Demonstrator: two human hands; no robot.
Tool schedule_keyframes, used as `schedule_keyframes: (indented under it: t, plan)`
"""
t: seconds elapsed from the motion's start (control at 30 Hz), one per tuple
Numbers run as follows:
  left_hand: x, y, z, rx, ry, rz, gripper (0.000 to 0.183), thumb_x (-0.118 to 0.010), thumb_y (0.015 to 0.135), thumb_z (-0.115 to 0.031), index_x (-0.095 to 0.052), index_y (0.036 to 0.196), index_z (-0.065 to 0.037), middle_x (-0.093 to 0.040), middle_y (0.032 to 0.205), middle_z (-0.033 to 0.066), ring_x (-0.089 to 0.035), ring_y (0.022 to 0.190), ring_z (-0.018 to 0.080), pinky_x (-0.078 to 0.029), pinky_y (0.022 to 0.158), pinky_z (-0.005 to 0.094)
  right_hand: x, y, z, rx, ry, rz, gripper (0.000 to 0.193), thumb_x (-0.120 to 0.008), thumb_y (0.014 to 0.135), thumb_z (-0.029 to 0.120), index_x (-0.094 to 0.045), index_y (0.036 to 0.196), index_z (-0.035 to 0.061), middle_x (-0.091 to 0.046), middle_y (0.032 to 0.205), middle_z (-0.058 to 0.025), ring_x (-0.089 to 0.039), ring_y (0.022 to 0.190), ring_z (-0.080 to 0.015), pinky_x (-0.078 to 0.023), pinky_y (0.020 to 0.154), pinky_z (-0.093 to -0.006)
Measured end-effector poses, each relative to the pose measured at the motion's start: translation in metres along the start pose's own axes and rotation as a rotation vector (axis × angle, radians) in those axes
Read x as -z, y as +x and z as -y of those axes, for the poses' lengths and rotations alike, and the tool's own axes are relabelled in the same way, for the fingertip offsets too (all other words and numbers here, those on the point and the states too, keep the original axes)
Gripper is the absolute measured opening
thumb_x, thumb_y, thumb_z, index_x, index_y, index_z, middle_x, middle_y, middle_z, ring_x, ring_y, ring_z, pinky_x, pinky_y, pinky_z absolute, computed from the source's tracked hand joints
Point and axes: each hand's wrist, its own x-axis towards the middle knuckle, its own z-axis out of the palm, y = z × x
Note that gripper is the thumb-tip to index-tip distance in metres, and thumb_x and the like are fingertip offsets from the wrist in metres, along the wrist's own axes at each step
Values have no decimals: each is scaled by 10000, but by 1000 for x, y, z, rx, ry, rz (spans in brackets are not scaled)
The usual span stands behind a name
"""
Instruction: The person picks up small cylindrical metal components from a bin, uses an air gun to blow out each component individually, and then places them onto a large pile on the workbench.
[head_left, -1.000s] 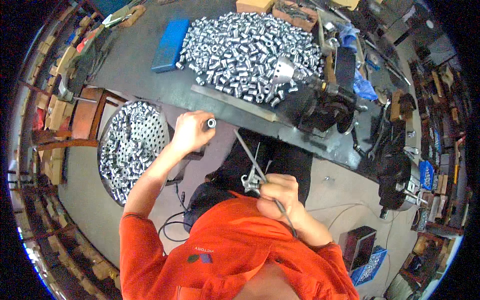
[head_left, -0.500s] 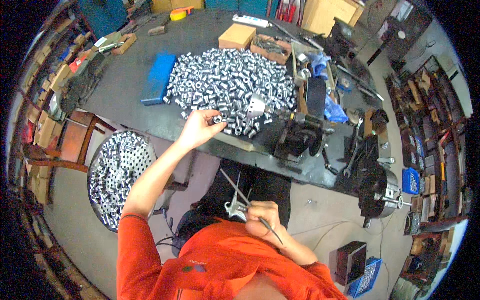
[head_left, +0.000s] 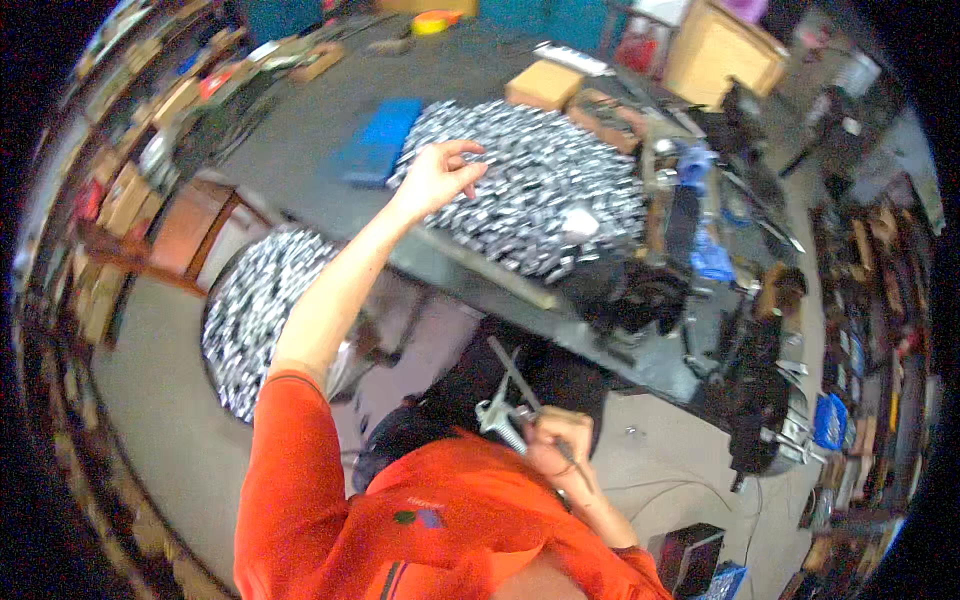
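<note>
My left hand [head_left: 440, 182] reaches over the near left part of a big pile of small silver metal fittings [head_left: 520, 190] on the dark workbench. Its thumb and fingers are apart, and no fitting shows between them, though motion blurs the view. Close to my lap, my right hand [head_left: 558, 440] is closed around a slim grey metal rod [head_left: 512, 370], which slants up to the left and sticks out behind the fist. A silver tool with a hooked end and a ribbed body [head_left: 500, 418] lies against the same hand; whether the fingers grip it too is hidden.
A perforated round tray [head_left: 225, 375] of similar fittings stands left, beside a wooden chair [head_left: 195, 225]. A blue box [head_left: 385, 140] borders the pile. Right of it sits a dark bench machine [head_left: 630, 295]; a larger chuck machine [head_left: 770, 425] stands farther right.
My left hand has moved up over the pile, and the fitting held in its fingers no longer shows. The whole view has shifted and blurred. My right hand keeps the rod.
</note>
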Motion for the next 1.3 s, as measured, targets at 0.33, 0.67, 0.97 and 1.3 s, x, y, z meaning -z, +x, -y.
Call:
schedule_keyframes:
  t: [0.33,0.67,0.97,1.3]
  plan:
    - [165,-250,59,362,1045,91,338,-604,715,-141,-634,1044,-69,-650,793,138,-637,739,299,-500,687,373,-21,21,8,-42,79,-3,336,-553,559,-125,-266,526,47,-300,485,-54,-318,403,-179,-217,407,-284]
    - [158,-266,75,545,1333,334,282,-654,697,-255,-661,949,-130,-643,839,158,-621,841,344,-494,746,451,-20,17,4,-82,87,53,339,-551,566,-105,-248,538,46,-304,493,-47,-315,413,-165,-206,414,-287]
    - [74,-230,-10,432,287,100,270,-591,844,-39,-588,1111,0,-679,922,115,-647,871,151,-514,710,297,-22,24,3,-16,70,84,297,-534,570,-81,-267,546,48,-280,507,-61,-306,407,-205,-218,407,-307]
    - [-18,-203,-33,367,1,471,260,-670,780,-14,-630,1036,-1,-661,907,46,-592,838,106,-473,768,257,-21,46,-2,-45,68,228,241,-648,611,112,-415,609,51,-432,559,-116,-458,480,-323,-332,442,-387]
